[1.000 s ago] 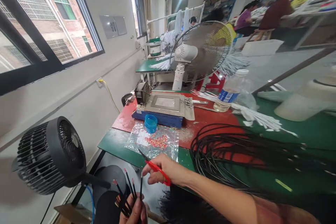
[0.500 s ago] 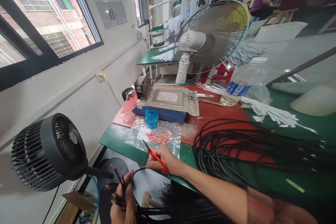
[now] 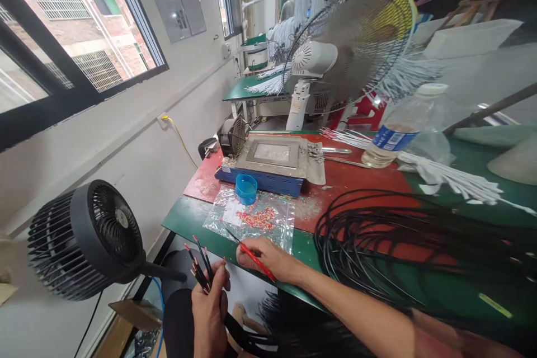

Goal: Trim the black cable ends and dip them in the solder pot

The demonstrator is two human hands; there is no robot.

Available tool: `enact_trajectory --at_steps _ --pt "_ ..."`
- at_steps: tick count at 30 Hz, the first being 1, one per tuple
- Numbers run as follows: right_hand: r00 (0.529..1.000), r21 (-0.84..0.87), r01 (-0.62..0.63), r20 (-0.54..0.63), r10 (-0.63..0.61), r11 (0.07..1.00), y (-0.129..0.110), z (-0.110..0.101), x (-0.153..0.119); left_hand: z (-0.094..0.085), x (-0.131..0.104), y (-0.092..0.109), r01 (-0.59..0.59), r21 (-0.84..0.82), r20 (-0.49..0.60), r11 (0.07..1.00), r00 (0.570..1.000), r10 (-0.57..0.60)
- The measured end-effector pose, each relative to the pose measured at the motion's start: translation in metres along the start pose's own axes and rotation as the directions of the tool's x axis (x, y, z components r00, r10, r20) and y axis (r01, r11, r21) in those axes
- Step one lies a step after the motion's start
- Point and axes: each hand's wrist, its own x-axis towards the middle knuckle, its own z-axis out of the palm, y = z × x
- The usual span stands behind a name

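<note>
My left hand [image 3: 213, 299] is closed round a bundle of black cables [image 3: 200, 260], their ends pointing up with reddish and copper-coloured tips. The rest of those cables trails down to the right below the table edge. In my right hand [image 3: 268, 257] is a pair of red-handled scissors [image 3: 251, 257], its dark narrow blades pointing up and left. The right hand hovers by the table's front edge, close to a clear plastic bag [image 3: 213, 217] strewn with small red and yellow bits [image 3: 262, 217]. A small blue cup [image 3: 246, 190] stands at the bag's back edge.
Behind the bag sits a blue-sided hot-plate-like device [image 3: 268, 182] beside a small fan [image 3: 232, 137]. Coiled black cables [image 3: 344, 246] cover the table's right side. A bottle [image 3: 388, 137] and white wires [image 3: 457, 176] lie beyond. A dark fan [image 3: 90, 238] stands left.
My left hand has risen and moved right, and its cable tips now stand fanned out. The single cable stretched towards my right hand no longer shows there. The scissors have turned slightly.
</note>
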Motion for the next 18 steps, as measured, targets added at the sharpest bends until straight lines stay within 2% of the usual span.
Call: enact_trajectory --at_steps 4,7,13,18 --pt "0.989 -0.213 0.021 0.148 0.011 0.977 -0.002 -0.002 -0.002 0.0 0.004 0.007 0.025 -0.057 -0.081 0.998 0.996 -0.029" --pt "0.98 -0.297 0.042 0.2 0.019 0.954 -0.001 0.0 -0.002 0.003 0.006 0.01 0.031 -0.084 -0.085 0.996 0.996 -0.038" --pt "0.988 -0.345 0.027 0.15 0.026 0.938 -0.002 -0.003 -0.001 0.011 0.011 0.015 -0.047 0.044 -0.004 0.998 0.999 0.047" --pt "0.995 -0.366 0.017 0.095 0.019 0.93 0.0 -0.008 0.001 0.016 0.018 0.018 -0.076 0.163 0.033 0.984 0.997 0.072"
